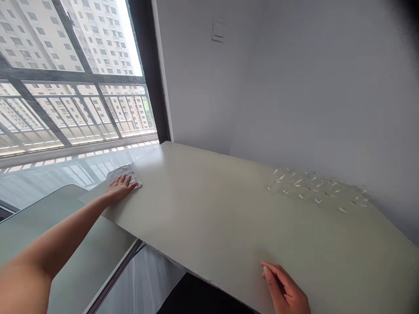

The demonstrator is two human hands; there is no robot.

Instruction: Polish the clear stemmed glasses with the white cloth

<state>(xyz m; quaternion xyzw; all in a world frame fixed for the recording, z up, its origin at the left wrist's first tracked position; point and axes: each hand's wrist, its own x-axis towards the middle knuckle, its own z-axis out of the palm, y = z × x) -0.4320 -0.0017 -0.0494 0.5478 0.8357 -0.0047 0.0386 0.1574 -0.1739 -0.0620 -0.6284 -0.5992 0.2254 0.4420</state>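
Observation:
My left hand (121, 187) lies flat on a light grey cloth (118, 171), fingers spread, at the far left end of a pale table (209, 205). The cloth is pressed against the tabletop and shows around the fingers. Near the table's front edge, my right hand (288, 290) is closed, thumb and fingertips together. Nothing shows between them. Small clear, shiny bits (304, 187) lie scattered along the back right of the tabletop; whether they are water drops or plastic pieces I cannot tell.
A grey wall (310, 87) with a switch plate (218, 31) stands behind the table. To the left are a large window (94, 74) and a glossy floor (75, 163). A second pale-topped surface (75, 261) sits beneath my left arm. Something black (196, 296) lies below the front edge.

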